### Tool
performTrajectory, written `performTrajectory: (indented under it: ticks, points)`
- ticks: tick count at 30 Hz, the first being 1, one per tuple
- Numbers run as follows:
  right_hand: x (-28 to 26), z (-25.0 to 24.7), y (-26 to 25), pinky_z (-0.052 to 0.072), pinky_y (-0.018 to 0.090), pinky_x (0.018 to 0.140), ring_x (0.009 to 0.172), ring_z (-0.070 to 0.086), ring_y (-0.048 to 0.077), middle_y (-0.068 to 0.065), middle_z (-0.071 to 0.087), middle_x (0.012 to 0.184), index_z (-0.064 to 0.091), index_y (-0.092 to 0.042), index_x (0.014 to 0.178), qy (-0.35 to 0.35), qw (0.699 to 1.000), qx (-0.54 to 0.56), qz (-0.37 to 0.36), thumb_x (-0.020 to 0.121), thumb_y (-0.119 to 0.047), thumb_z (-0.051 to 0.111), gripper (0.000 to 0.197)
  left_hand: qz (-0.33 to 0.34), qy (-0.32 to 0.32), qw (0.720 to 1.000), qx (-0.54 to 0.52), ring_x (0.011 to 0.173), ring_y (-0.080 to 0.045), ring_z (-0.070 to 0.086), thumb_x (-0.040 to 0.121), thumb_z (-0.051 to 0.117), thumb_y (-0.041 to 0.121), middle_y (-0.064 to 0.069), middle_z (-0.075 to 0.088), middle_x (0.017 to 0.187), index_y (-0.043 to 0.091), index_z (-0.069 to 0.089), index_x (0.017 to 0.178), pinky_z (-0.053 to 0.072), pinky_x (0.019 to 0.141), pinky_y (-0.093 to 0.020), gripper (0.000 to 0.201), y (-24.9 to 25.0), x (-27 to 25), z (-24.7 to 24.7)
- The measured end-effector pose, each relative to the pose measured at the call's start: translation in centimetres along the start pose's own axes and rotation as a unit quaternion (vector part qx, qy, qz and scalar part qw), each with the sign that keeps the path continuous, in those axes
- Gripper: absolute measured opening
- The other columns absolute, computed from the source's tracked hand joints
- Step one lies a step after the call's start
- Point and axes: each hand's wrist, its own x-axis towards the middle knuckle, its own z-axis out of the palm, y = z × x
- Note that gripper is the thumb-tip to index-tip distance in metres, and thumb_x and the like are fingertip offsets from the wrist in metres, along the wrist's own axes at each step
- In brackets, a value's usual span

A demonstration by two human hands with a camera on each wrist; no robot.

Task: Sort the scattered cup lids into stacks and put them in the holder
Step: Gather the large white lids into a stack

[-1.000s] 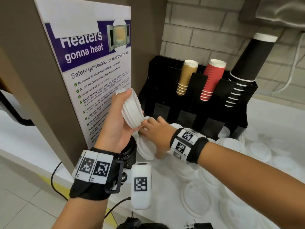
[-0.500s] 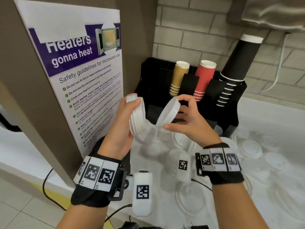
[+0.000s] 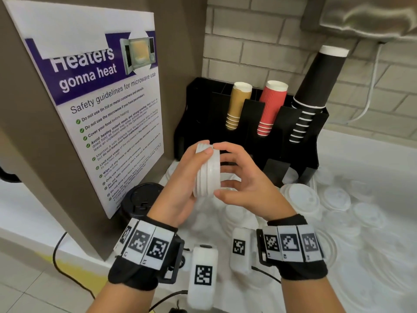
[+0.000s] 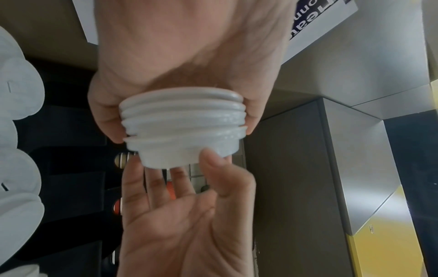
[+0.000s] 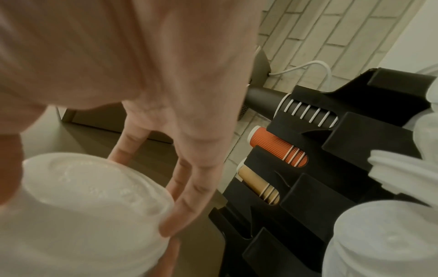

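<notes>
A stack of several white cup lids (image 3: pixel 206 171) is held on edge above the counter. My left hand (image 3: pixel 187 177) grips it round the rim, thumb on top; the left wrist view shows that same stack (image 4: pixel 182 127) between thumb and fingers. My right hand (image 3: pixel 239 177) faces it from the right, with straight, spread fingers (image 4: pixel 151 180) touching the end lid (image 5: pixel 90 202). The black holder (image 3: pixel 203 123) stands just behind, against the brick wall. Several loose white lids (image 3: pixel 334 197) lie scattered on the white counter to the right and below my hands.
The holder's upper slots carry tan cups (image 3: pixel 238 105), red cups (image 3: pixel 270 107) and black cups (image 3: pixel 313 93). A brown cabinet with a microwave poster (image 3: pixel 106 109) walls off the left. A black lid (image 3: pixel 142 199) lies at its foot. A white cable (image 3: pixel 370 91) hangs at the back right.
My right hand picked one lid off the counter, carried it up to the stack in my left hand, and now lies flat against it.
</notes>
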Motion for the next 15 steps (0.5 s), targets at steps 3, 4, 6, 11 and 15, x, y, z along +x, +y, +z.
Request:
performTrajectory:
  ticks: [3, 4, 6, 11, 15]
  points:
    - [0.0, 0.3, -0.2, 0.055, 0.035, 0.087, 0.110, 0.056, 0.016, -0.004, 0.052, 0.120, 0.044, -0.038, 0.130, 0.006, 1.000, 0.004, 0.001, 0.071, -0.009, 0.074, 0.072, 0.002, 0.003, 1.000, -0.006, 0.106, -0.019, 0.068, 0.081, 0.057, 0.045, -0.001, 0.070, 0.116, 0.029, 0.052, 0.129, 0.056, 0.076, -0.031, 0.051, -0.2, -0.2, 0.1]
    - [-0.1, 0.4, -0.3, 0.055, 0.036, 0.088, 0.110, 0.056, 0.016, -0.004, 0.052, 0.120, 0.044, -0.037, 0.130, 0.009, 1.000, 0.005, 0.003, 0.071, -0.009, 0.074, 0.072, 0.002, 0.004, 1.000, -0.007, 0.107, -0.021, 0.068, 0.082, 0.056, 0.045, -0.001, 0.070, 0.116, 0.027, 0.051, 0.130, 0.056, 0.078, -0.034, 0.051, -0.1, -0.3, 0.2]
    - [-0.1, 0.7, -0.3, 0.055, 0.036, 0.088, 0.110, 0.056, 0.015, -0.004, 0.051, 0.120, 0.044, -0.035, 0.130, 0.011, 1.000, 0.004, 0.006, 0.071, -0.010, 0.075, 0.072, -0.002, 0.004, 1.000, -0.012, 0.110, -0.026, 0.066, 0.083, 0.055, 0.045, -0.006, 0.068, 0.121, 0.024, 0.048, 0.135, 0.055, 0.086, -0.043, 0.056, -0.1, -0.5, 0.2]
    - [0.2, 0.4, -0.2, 0.054, 0.030, 0.089, 0.114, 0.056, 0.010, -0.010, 0.053, 0.122, 0.039, -0.046, 0.134, -0.003, 1.000, -0.004, 0.001, 0.073, -0.029, 0.078, 0.074, -0.003, 0.021, 1.000, -0.016, 0.112, -0.026, 0.065, 0.080, 0.057, 0.043, -0.012, 0.063, 0.126, 0.020, 0.050, 0.134, 0.054, 0.086, -0.042, 0.059, 0.1, -0.7, -0.4]
    - [3.2, -0.9, 1.3, 0.049, 0.023, 0.093, 0.113, 0.057, 0.010, -0.008, 0.058, 0.122, 0.049, -0.034, 0.133, 0.088, 0.988, -0.102, 0.078, 0.090, -0.031, 0.062, 0.045, 0.029, 0.088, 0.994, -0.065, 0.099, -0.019, 0.059, 0.073, 0.061, 0.043, -0.007, 0.059, 0.107, 0.017, 0.054, 0.125, 0.049, 0.081, -0.034, 0.058, 1.5, -0.6, -2.0]
